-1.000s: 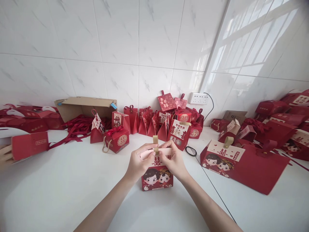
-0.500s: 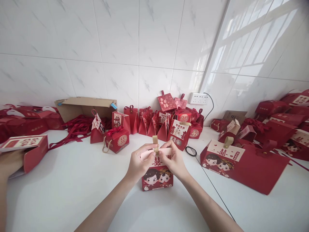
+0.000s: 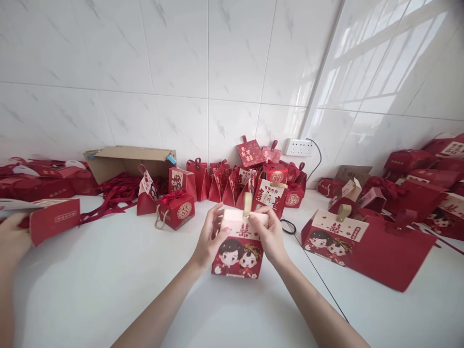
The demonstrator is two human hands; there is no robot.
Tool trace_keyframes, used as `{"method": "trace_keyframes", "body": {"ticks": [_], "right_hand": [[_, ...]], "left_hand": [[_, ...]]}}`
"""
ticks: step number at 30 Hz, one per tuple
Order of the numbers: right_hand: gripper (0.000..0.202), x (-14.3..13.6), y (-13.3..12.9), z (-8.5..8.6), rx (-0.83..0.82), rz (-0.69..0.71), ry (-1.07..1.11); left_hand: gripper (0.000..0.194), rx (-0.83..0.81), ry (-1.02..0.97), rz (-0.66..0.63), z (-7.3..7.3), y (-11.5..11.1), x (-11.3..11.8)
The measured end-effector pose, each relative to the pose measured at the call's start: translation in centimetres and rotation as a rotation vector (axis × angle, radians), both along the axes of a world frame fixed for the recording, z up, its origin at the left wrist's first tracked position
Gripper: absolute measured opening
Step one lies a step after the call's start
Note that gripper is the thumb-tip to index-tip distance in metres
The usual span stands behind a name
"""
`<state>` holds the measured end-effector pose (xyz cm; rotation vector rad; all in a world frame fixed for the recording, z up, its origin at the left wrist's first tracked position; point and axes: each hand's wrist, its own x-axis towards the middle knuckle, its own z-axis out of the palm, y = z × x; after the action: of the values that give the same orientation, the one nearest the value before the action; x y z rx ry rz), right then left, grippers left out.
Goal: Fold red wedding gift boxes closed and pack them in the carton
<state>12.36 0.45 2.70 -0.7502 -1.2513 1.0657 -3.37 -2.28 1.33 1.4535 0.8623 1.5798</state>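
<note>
Between my two hands is a small red and pale-pink wedding favor box (image 3: 237, 256) with two cartoon figures on its front and a gold ribbon loop (image 3: 248, 205) at the top. My left hand (image 3: 209, 240) grips its left side, thumb on the front and the other fingers behind. My right hand (image 3: 268, 233) is closed on the upper right, its thumb pressing close to the ribbon's base. The box's lower edge appears just at or slightly above the white table; I cannot tell which.
A co-worker's hand (image 3: 12, 237) holds another red box (image 3: 54, 220) at the left. Finished-looking favor boxes (image 3: 232, 183) line the wall, beside a cardboard box (image 3: 130, 157). A large red box (image 3: 369, 246) lies at right, near a black ring (image 3: 289, 227).
Both hands have shifted from the ribbon to the box's sides, the right staying higher. The box has tilted and risen slightly. The co-worker's box has turned at the left.
</note>
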Motion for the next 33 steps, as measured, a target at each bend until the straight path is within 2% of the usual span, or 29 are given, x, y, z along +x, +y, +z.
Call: {"method": "trace_keyframes", "body": {"ticks": [2, 5, 9, 12, 15, 17, 19, 21, 23, 24, 27, 29, 31, 33], "right_hand": [[0.034, 0.5, 0.5, 0.3, -0.078, -0.092, 0.207], [0.038, 1.2, 1.2, 0.8, -0.166, -0.144, 0.456], [0.033, 1.5, 1.6, 0.8, -0.223, -0.137, 0.608], [0.028, 1.3, 1.8, 0.2, -0.276, -0.085, 0.624], [0.026, 1.2, 2.1, -0.2, -0.262, 0.021, 0.595], [0.023, 1.2, 2.3, -0.4, -0.226, 0.08, 0.59], [0.021, 1.3, 2.5, -0.5, -0.203, 0.116, 0.598], [0.021, 1.3, 2.5, -0.4, -0.192, 0.133, 0.604], [0.023, 1.2, 2.3, -0.1, -0.192, 0.132, 0.602], [0.027, 1.1, 2.2, 0.0, -0.202, 0.141, 0.594], [0.04, 0.8, 1.5, 0.4, -0.239, 0.236, 0.544], [0.04, 0.7, 1.3, 0.5, -0.217, 0.309, 0.492], [0.037, 0.6, 1.2, 0.4, -0.17, 0.344, 0.442], [0.037, 0.6, 1.2, 0.3, -0.139, 0.35, 0.41]], "left_hand": [[0.06, -0.017, -0.02, -0.009, -0.5, 0.2, 0.0], [0.066, -0.029, 0.008, 0.007, -0.8, 0.2, 0.2], [0.072, -0.013, 0.129, -0.012, -1.1, -0.2, 0.5], [0.068, 0.182, 0.285, 0.15, -1.4, -0.4, 0.7], [0.065, 0.532, 0.434, 0.314, -1.4, -0.3, 0.7], [0.066, 0.738, 0.511, 0.37, -1.3, -0.2, 0.6], [0.069, 0.851, 0.561, 0.391, -1.2, -0.1, 0.5], [0.07, 0.862, 0.572, 0.384, -1.4, -0.1, 0.5], [0.066, 0.73, 0.491, 0.355, -1.5, -0.1, 0.5], [0.064, 0.594, 0.396, 0.335, -1.5, -0.2, 0.6], [0.054, 0.036, -0.068, 0.229, -0.7, -0.1, 1.1], [0.046, -0.277, -0.36, 0.085, 0.2, 0.0, 1.3], [0.042, -0.464, -0.511, -0.067, 1.0, 0.0, 1.5], [0.042, -0.551, -0.542, -0.171, 1.6, 0.0, 1.4]]}}
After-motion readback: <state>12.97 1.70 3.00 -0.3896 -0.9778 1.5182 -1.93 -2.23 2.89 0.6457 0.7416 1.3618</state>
